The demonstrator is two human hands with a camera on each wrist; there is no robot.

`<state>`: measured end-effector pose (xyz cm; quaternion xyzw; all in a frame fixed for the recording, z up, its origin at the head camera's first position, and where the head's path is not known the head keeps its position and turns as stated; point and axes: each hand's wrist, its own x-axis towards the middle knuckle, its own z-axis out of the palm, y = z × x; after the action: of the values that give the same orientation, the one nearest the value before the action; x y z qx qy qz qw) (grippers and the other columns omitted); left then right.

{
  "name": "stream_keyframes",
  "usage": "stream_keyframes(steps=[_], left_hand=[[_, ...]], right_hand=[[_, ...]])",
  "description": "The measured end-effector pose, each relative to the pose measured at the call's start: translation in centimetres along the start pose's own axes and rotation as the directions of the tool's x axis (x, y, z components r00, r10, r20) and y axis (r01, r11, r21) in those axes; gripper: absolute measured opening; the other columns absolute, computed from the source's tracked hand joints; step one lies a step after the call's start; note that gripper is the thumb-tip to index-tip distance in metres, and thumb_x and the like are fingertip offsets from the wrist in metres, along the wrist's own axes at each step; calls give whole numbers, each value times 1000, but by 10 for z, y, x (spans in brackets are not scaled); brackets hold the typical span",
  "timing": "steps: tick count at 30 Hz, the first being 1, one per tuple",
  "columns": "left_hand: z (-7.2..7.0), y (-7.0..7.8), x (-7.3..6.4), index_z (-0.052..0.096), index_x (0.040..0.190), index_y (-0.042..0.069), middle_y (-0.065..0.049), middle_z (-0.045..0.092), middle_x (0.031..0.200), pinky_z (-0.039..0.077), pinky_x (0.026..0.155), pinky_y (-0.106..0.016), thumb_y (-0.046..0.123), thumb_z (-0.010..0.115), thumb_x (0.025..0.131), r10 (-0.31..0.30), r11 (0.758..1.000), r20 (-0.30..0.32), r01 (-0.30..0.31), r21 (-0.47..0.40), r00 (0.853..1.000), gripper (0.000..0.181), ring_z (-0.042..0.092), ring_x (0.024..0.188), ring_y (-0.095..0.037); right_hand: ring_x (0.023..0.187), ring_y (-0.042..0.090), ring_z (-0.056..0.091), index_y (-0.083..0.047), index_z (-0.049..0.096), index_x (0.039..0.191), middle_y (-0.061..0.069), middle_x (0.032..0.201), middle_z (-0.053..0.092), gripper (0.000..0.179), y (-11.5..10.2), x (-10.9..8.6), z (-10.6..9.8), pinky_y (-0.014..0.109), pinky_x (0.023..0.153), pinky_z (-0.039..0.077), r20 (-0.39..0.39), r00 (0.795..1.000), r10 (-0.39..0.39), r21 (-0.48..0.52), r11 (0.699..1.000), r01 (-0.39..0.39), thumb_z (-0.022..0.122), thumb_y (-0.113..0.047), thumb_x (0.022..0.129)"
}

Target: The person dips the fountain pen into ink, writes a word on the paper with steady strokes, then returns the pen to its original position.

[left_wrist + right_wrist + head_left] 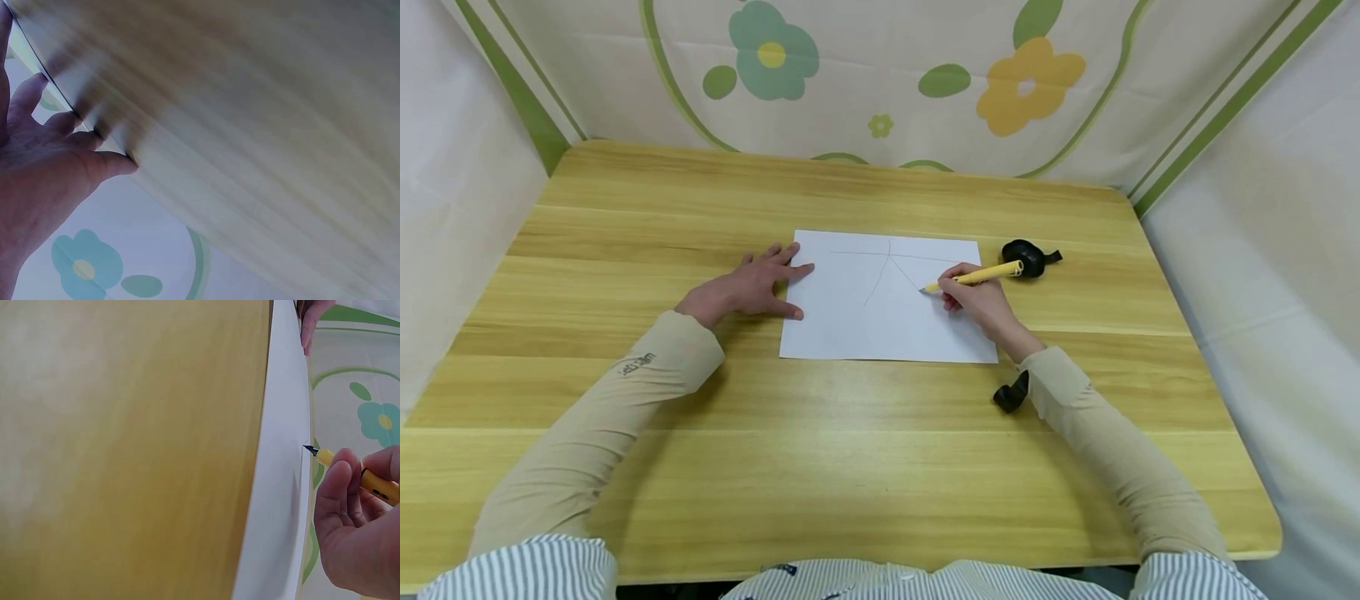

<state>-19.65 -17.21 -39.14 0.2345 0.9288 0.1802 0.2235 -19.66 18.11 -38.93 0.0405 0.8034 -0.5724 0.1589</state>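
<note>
Spread fingers of the left hand (pixel 747 286) rest on the paper's (pixel 865 335) left edge, presumably steadying it for the pen (pixel 996 273) pinched by the right hand (pixel 987 307).

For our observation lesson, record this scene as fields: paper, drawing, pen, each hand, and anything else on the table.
Paper: white sheet, flat on the wooden table
Drawing: thin lines; one roughly horizontal, crossed by a short upright, two strokes slanting down from the crossing
Pen: yellow, dark nib, tip at the lower end of the right slanting stroke
Left hand: fingers spread, at the paper's left edge
Right hand: holds the pen
Other: rounded black object, right of the paper; identity unclear
</note>
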Motion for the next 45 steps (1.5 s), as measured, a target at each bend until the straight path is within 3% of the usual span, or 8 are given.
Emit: stream_keyframes(steps=[21, 31, 40, 45], left_hand=[[0, -2, 1, 28, 149, 15, -17, -3, 160, 1, 108, -70, 41, 70, 83, -2, 1000, -2, 2, -2, 1000, 83, -6, 145, -43], [-1, 0, 0, 28, 149, 14, -18, -2, 160, 0, 108, -71, 40, 70, 83, 1, 1000, 1, -1, -9, 1000, 83, -6, 145, -43], [0, -1, 0, 28, 150, 14, -18, -2, 159, -1, 108, -70, 43, 69, 83, 1, 1000, 7, -1, -19, 1000, 83, -5, 145, -44], [0, -2, 1, 27, 150, 15, -17, -3, 160, -1, 109, -70, 42, 69, 84, -5, 1000, 10, 5, -13, 1000, 83, -6, 145, -43]], right_hand=[[59, 7, 59, 2, 60, 104, -1, 70, 61, 23, 2, -3, -3, 22, 60, 52, -5, 1000, -29, -11, 1000, 29, 62, -17, 91], [60, 8, 59, 3, 59, 107, -2, 70, 60, 25, 3, -4, -6, 21, 61, 52, 17, 1000, -3, -2, 1000, 3, 61, -17, 91], [60, 9, 59, 9, 58, 109, 2, 70, 60, 25, -13, -17, -5, 23, 61, 52, 42, 999, 3, 0, 1000, -3, 58, -10, 93], [60, 9, 59, 6, 58, 109, 1, 71, 60, 26, -7, -13, -6, 22, 61, 52, 36, 999, 11, -3, 1000, -11, 59, -13, 93]])
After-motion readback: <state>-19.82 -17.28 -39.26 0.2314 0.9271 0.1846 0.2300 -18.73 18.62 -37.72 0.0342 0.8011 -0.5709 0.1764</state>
